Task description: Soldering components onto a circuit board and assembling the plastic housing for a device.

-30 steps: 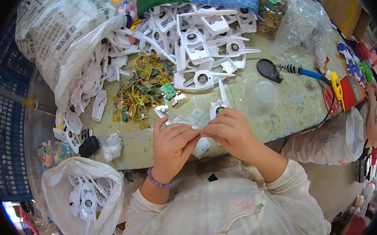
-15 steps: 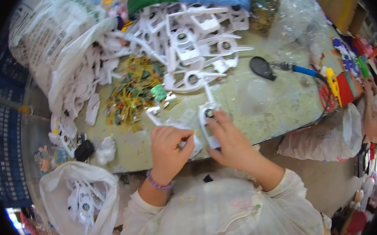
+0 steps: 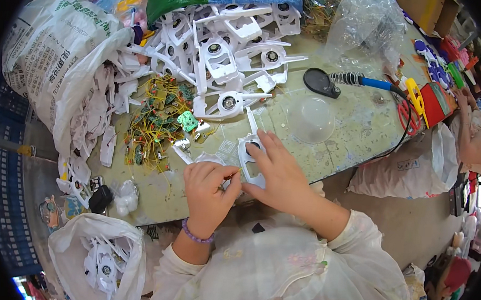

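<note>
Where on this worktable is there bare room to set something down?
The widest free patch of table lies between the translucent round piece, the blue-handled soldering iron and the near edge. A smaller one is left of the left hand, below the wired circuit boards. The far side is crowded with white plastic frames.

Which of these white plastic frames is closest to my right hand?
The white plastic frame partly under your right hand, its slim handle pointing away from you. The heaped white frames farther back lie clear of that hand.
</note>
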`<state>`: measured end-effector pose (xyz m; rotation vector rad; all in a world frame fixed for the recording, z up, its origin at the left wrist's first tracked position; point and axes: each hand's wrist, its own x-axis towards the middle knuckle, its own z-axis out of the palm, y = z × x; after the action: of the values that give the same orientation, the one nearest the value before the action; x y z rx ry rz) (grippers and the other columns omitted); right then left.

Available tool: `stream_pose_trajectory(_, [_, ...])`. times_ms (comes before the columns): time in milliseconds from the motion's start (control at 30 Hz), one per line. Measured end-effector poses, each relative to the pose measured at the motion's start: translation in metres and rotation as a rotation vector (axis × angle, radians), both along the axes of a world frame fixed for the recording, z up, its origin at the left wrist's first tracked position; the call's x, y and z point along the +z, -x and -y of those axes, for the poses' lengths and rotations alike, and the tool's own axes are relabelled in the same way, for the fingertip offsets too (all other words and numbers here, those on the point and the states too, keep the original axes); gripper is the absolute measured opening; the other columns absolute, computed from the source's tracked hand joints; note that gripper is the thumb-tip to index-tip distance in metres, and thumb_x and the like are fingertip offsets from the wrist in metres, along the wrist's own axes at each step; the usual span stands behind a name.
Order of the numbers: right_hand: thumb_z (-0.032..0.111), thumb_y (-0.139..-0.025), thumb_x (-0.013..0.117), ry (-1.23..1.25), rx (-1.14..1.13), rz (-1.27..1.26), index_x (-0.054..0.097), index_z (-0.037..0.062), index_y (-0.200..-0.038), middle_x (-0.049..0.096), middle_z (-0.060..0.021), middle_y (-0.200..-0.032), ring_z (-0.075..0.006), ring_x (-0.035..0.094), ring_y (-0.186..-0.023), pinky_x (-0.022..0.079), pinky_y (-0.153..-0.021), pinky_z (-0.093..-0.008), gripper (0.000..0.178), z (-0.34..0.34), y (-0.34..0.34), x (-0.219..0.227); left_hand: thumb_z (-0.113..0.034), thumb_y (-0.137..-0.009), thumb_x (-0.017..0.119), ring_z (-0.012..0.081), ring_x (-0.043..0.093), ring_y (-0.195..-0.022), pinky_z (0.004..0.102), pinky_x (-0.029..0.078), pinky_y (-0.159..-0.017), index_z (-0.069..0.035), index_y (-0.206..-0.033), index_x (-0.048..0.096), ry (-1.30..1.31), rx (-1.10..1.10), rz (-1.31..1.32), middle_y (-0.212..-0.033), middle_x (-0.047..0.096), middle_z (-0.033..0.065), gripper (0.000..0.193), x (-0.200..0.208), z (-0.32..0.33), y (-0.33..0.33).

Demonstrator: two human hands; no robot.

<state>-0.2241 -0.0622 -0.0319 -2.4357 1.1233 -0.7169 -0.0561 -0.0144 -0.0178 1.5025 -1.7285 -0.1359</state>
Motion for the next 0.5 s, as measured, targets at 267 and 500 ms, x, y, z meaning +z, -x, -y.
stream_pose_trajectory(267, [0.006,-0.067,0.065,-0.071,0.015,0.09,0.045,-0.0038,-0.125,0.038,-0.0288,-0.136,-0.0491,0.038,-0.124,0.036,-0.104,-0.0484,0.062,0.001,0.013,-0.007,-0.002,-0.08,0.063,0.0292,0.062,-0.094,0.0433,0.045,-0.088,-0.005,-0.092,0.059,-0.097,-0.13,0.128,-0.096,0.067,0.0095,0.013,-0.014,-0.007,-0.004])
stream_pose_trajectory(500, [0.005,-0.066,0.063,-0.109,0.139,0.041,0.046,0.0011,-0.127,0.042,-0.0232,-0.137,-0.0427,0.038,-0.128,0.035,-0.105,-0.048,0.064,0.007,0.022,0.0,-0.009,-0.079,0.066,0.0257,0.063,-0.097,0.0483,0.039,-0.097,-0.007,-0.087,0.063,-0.207,-0.131,0.185,-0.089,0.068,0.0065,0.008,-0.002,-0.012,-0.023])
